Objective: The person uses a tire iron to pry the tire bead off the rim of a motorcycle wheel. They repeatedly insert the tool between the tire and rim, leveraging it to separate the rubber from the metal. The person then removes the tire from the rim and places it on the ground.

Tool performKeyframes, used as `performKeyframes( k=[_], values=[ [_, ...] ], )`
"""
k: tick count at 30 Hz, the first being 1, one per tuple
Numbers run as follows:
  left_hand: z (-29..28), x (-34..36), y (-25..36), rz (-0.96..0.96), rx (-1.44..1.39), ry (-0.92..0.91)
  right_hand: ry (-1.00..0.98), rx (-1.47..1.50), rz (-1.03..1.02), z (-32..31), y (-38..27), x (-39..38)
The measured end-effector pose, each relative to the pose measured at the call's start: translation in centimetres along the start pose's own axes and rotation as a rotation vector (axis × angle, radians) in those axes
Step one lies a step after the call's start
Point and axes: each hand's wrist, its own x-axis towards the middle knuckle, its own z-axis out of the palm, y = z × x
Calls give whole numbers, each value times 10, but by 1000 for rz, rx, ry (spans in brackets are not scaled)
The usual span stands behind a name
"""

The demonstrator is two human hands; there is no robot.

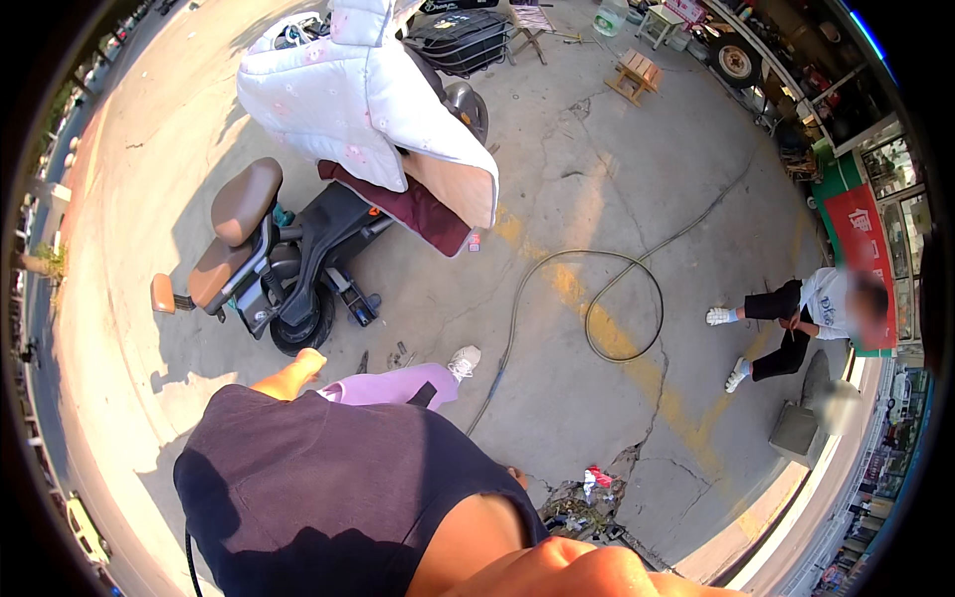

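My left hand (pixel 306 366) shows in bright sun past the edge of my dark shirt (pixel 298 478), by my lilac trouser leg (pixel 388 388). Its fingers are not distinct, and I see nothing held in it. The nearest thing is the rear wheel (pixel 302 323) of a parked electric scooter with a brown seat (pixel 247 202). A pale padded wind guard (pixel 308 95) with a dark red underside drapes over the scooter's front. Of my right hand (pixel 518 478), only a bit of skin shows beside the shirt; its fingers are hidden.
A hose (pixel 662 298) loops across the cracked concrete. A red-and-white wrapper (pixel 597 480) lies among debris. At the right sits another person (pixel 831 303), near a grey block (pixel 796 433). A wooden stool (pixel 637 75) and a wheel (pixel 734 60) stand at the back.
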Motion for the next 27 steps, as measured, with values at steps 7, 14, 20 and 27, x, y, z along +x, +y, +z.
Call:
performKeyframes(
  k=[7, 14, 20, 27],
  values=[
    [134, -64, 313, 470, -275, -223, -70, -52, 30, -70, -141, 44],
    [207, -77, 424, 553, -245, -233, -97, -81, 132, -158, -228, 93],
    [147, -52, 329, -41, -588, 108, -51, -33, 127, -251, -384, 193],
    [166, -120, 329, -402, -700, 120, 172, 83, -233, -267, -694, 371]
  ],
)
